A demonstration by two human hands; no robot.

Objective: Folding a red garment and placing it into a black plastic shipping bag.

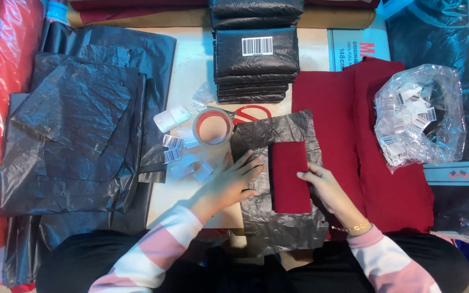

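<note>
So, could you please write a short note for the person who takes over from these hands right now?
Left hand: open, flat on the black plastic sheet, pressing it down.
Right hand: fingers on the right edge of the folded red cloth, which lies on that sheet.
Nearby: tape roll, red scissors, loose labels.
Done: wrapped black packs stacked at the top.
Left: this cloth is not wrapped yet; more red cloth waits on the right.

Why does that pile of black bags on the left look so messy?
The loose black bags lie crumpled and overlapping at odd angles, unlike the neat stack of wrapped packs. Small white labels are scattered beside the tape roll. Nothing looks torn or spilled.
</note>
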